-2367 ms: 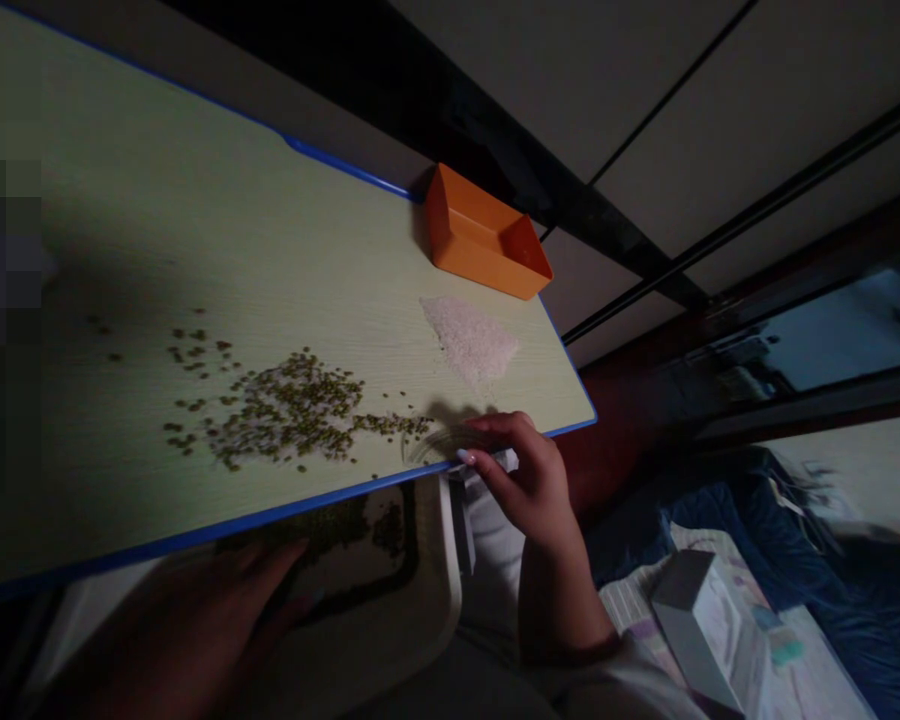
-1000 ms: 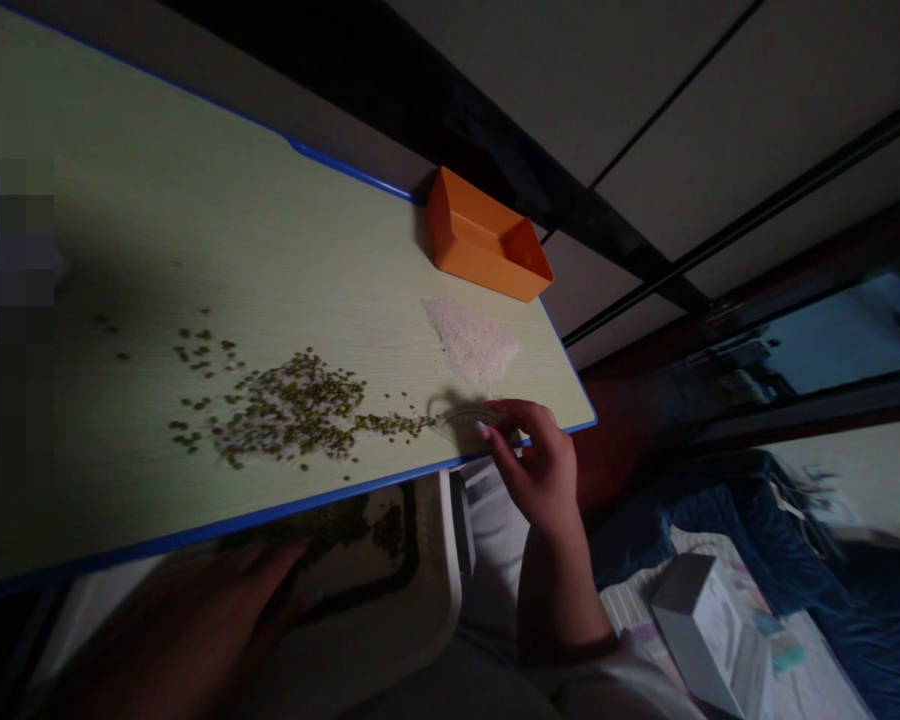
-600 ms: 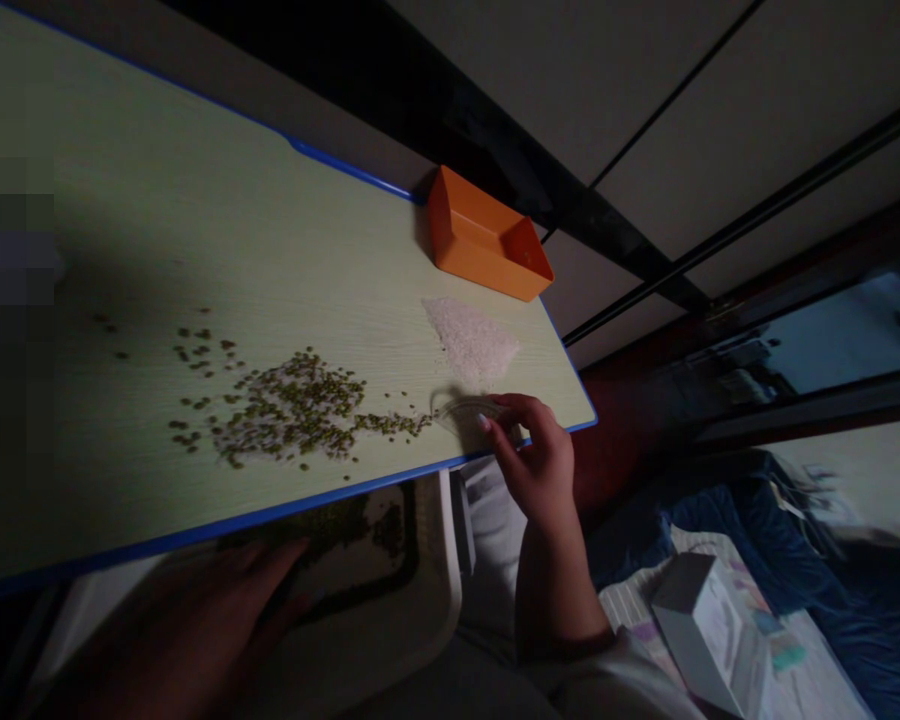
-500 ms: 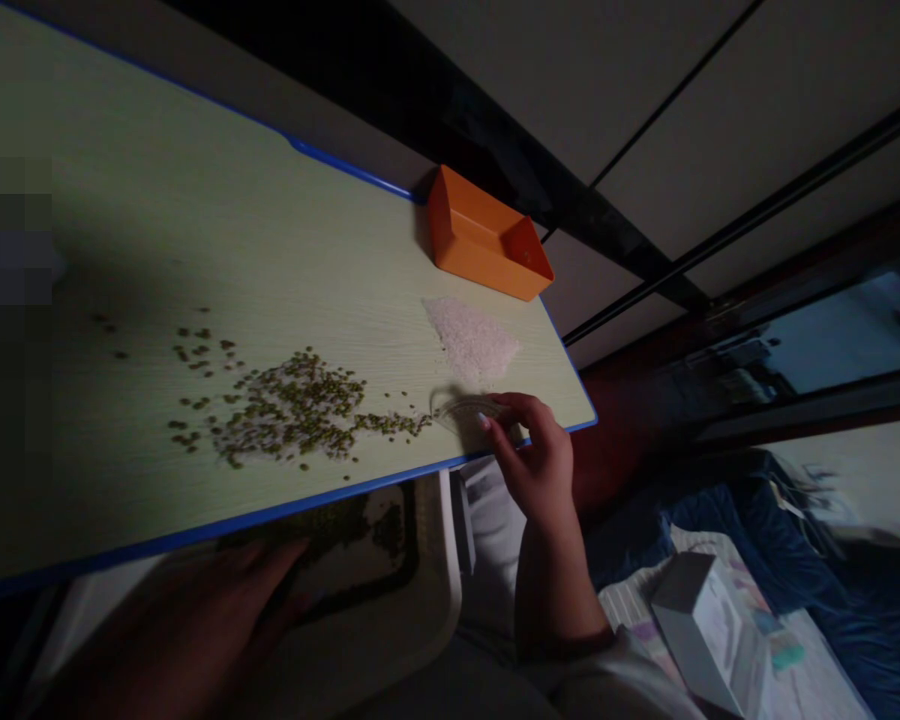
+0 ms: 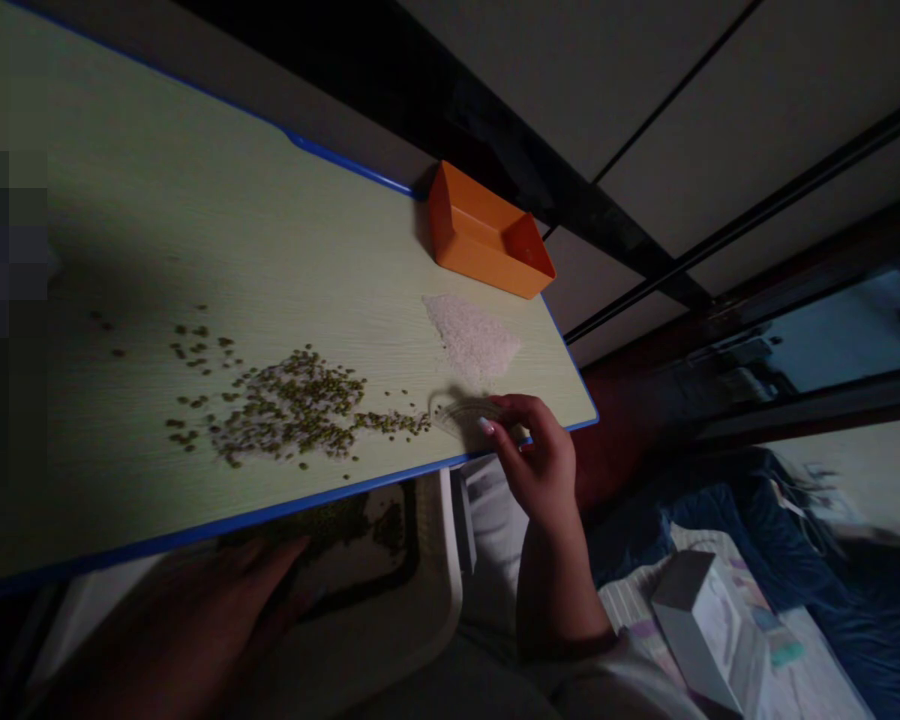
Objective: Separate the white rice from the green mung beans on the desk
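A pale green, wood-grained counter with a blue edge spans the left and middle of the frame. Below its near edge, at lower center, sits a white plastic tray with rounded corners, dark inside, with green beans heaped in its upper part. At upper center, an orange rectangular open-topped plastic box stands on the counter. Left of center lies a loose pile of small olive-green beans mixed with white grains; single beans are scattered to its left, and a narrow trail runs right from it. A smaller, flat heap of pinkish-white grains lies just below the orange box. The smallest, a clear curved plastic piece, is right of the trail's end, near the counter's blue edge.

Of the hands, the left hand is over the tray at lower left, thumb and forefinger apart; it is too dark to tell whether it holds anything. The right hand, right of center, pinches the clear piece narrowly between thumb and fingers.
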A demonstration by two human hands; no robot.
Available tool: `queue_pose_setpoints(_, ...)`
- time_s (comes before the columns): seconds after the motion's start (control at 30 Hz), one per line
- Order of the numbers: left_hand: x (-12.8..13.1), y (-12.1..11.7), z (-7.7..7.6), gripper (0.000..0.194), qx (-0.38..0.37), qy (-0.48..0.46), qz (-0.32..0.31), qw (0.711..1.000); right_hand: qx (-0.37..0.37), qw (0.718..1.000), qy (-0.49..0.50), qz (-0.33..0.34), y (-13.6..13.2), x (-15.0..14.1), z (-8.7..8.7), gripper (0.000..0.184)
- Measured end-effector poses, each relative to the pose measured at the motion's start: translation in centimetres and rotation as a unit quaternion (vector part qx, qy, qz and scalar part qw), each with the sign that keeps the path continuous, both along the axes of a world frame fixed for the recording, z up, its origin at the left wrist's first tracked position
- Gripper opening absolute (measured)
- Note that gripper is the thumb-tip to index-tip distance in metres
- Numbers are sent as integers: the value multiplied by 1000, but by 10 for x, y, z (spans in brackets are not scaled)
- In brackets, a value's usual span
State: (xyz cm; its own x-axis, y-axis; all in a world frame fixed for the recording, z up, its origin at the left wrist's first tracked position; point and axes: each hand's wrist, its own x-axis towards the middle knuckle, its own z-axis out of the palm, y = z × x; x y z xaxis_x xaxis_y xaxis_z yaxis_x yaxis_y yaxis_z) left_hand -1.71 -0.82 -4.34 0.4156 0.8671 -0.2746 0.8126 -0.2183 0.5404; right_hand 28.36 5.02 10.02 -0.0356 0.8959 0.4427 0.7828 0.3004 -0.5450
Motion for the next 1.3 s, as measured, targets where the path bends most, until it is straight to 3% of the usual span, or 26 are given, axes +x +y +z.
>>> queue_pose_setpoints(0.37,-4,-4,-12,54,8,12,-18,1000,6,1000,-14,15,3,-4,1,14)
queue_pose_setpoints(0.63,-4,-3,-4,51,9,-2,-17,1000,12,1000,-8,28,6,-6,-1,13)
queue_pose_setpoints(1.3,-6,-4,-8,49,25,0,-28,999,-3,999,3,53,-1,-4,1,13)
